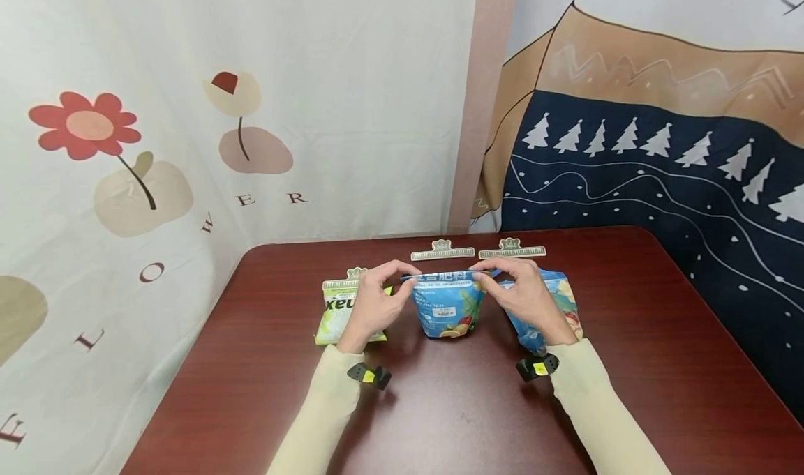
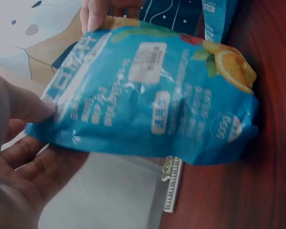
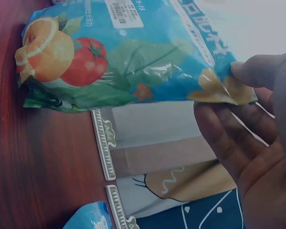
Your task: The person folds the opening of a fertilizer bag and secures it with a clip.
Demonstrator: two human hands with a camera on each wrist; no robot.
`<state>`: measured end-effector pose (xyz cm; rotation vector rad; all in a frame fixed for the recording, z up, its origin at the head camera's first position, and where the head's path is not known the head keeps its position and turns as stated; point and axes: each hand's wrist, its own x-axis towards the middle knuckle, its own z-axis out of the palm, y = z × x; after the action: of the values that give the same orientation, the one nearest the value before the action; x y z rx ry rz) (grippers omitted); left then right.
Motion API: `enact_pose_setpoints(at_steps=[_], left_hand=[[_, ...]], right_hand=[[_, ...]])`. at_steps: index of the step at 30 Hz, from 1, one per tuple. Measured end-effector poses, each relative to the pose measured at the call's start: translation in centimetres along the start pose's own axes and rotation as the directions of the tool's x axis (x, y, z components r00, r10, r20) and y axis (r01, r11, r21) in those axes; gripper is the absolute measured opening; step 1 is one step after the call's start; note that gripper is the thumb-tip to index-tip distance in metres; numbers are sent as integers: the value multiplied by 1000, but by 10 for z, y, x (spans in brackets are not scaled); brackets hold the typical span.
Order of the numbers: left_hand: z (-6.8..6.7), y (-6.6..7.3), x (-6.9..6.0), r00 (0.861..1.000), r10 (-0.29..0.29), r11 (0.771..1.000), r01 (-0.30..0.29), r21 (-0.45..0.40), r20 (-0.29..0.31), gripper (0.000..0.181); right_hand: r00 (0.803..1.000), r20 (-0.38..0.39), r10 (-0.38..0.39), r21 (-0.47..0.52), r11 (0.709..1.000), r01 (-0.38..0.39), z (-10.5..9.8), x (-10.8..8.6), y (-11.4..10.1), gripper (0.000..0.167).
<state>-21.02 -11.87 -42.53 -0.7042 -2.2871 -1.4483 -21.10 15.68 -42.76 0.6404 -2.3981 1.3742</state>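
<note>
Three bags (image 1: 444, 312); three clips (image 1: 442, 253)

L arm (image 1: 317, 405) & R arm (image 1: 609, 405), both clad in long pale-cream cloth, reach fwd from the bottom of the head view & angle in twd each other. Bare skin shows at L wrist (image 1: 350, 339) & R wrist (image 1: 562, 332). Bare L hand (image 1: 375, 304) & bare R hand (image 1: 526, 295) are apart, approx. level, facing each other, each in a pinch grip: L thumb (image 2: 28, 100) on the near side, L fingers (image 2: 57, 167) behind; same on R, w/ R thumb (image 3: 260, 69) opp. R fingers (image 3: 219, 138). Some R fingers also show atop the L wrist view.
</note>
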Motion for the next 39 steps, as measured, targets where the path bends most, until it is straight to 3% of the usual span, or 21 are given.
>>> enact_pose_setpoints(at_steps=[1, 13, 31, 34, 39], left_hand=[[2, -4, 1, 1000, 4, 1000, -4, 6, 7, 12], [24, 12, 1, 993, 121, 989, -122, 84, 8, 12], [35, 8, -1, 974, 218, 967, -209, 148, -54, 6], [32, 7, -1, 979, 203, 975, -198, 104, -34, 6], [25, 3, -1, 996, 87, 996, -87, -27, 1, 6]], right_hand=[[1000, -5, -11, -8, 1000, 11, 1, 0, -1, 14], [992, -38, -118, 15, 993, 118, 24, 0, -13, 14], [992, -62, -113, 27, 993, 115, 33, -3, -17, 8], [995, -48, -88, 52, 995, 91, 32, -2, -18, 9], [999, -21, -38, 86, 996, 39, 28, -2, -16, 9]])
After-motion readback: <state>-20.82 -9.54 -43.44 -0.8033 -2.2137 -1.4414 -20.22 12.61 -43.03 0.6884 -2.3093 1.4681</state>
